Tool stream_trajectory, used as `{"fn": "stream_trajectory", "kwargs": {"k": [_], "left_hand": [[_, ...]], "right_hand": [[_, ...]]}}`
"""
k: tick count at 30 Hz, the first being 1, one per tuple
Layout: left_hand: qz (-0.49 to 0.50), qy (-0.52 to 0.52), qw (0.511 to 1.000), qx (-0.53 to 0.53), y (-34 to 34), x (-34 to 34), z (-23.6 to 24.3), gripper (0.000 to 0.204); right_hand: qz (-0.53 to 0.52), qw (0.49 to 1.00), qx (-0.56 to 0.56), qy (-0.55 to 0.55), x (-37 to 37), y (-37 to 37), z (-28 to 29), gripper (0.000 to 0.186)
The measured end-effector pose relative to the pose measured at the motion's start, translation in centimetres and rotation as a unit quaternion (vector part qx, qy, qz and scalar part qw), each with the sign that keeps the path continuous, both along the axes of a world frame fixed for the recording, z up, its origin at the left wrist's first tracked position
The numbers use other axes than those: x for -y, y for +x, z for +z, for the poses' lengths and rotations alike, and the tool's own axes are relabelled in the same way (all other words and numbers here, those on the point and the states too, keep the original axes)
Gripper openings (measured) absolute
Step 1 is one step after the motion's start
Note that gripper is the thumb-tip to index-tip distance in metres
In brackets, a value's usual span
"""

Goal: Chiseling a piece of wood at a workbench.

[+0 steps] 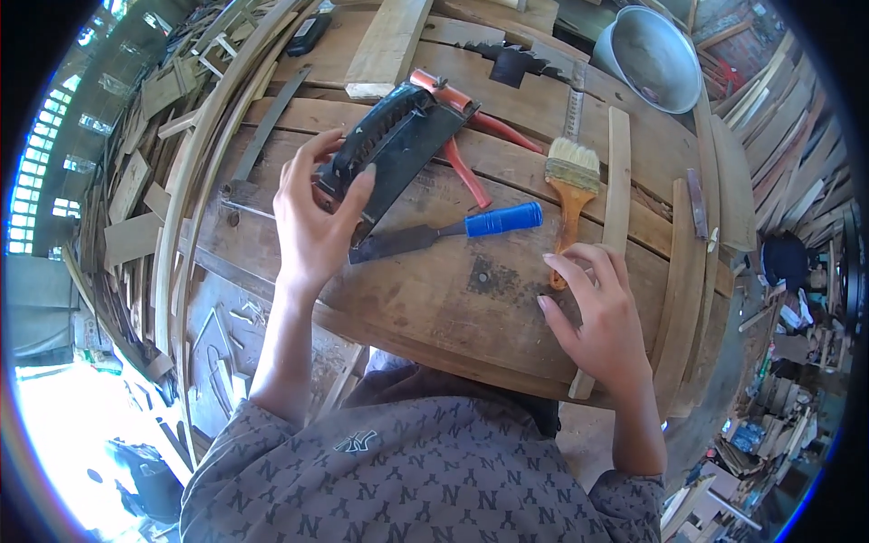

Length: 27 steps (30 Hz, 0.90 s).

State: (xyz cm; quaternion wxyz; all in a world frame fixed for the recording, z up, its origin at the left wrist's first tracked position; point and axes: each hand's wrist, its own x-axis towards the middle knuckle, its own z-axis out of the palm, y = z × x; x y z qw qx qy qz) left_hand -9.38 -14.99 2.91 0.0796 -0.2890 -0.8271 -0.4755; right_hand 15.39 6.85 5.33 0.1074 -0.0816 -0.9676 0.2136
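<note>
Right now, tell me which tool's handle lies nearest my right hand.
The brush: its orange handle reaches down to your right hand, while those of the blue-handled chisel and red-handled tool lie farther left.

Chisel's (433,235) got a bright blue handle and dark grey blade. Brush (575,181) is cream on top, orange-brown below. Clunky tool (405,156) is black, basin (665,59) silvery grey. Surface (407,294) is brown with black blotches; shirt's (425,480) grey with repeating dark letters.
</note>
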Motion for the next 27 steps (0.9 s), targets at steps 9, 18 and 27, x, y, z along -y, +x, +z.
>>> {"fn": "stream_trajectory", "kwargs": {"k": [9, 18, 27], "left_hand": [[0.013, 0.003, 0.999, -0.042, -0.9, -1.7, -0.2, 0.032], [0.165, -0.022, 0.984, -0.066, -3.6, 4.8, 0.8, 0.044], [0.162, -0.034, 0.985, -0.054, -9.4, 7.8, -2.0, 0.051]], "right_hand": [[0.051, 0.992, -0.041, 0.105, -0.1, -2.4, -0.7, 0.045], [0.112, 0.980, -0.054, 0.152, -2.1, -6.6, -3.6, 0.019], [0.147, 0.985, -0.028, -0.086, -7.1, -6.0, 1.5, 0.015]]}}
